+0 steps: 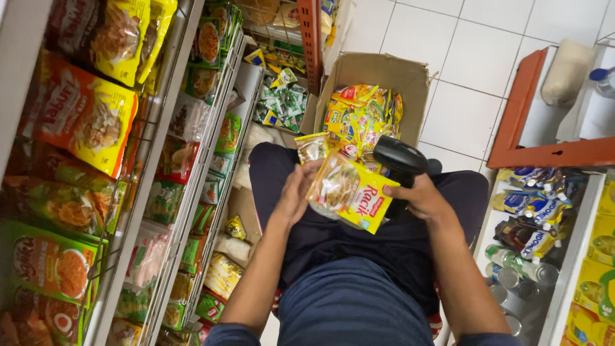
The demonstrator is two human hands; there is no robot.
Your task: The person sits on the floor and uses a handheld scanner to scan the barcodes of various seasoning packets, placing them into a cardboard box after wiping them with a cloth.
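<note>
My left hand (296, 192) holds a stack of yellow seasoning packets (350, 191) over my lap, the top packet facing up. My right hand (419, 194) grips a black handheld scanner (398, 157), its head just above and to the right of the packets. In front of my knees on the white tile floor, an open cardboard box (378, 70) holds several more yellow packets (362, 115).
A shelf rack (186, 160) full of seasoning and noodle packets runs along my left. To the right stands a white shelf (570, 256) with pouches, cans and yellow cartons. An orange-framed shelf (532, 128) sits at the far right.
</note>
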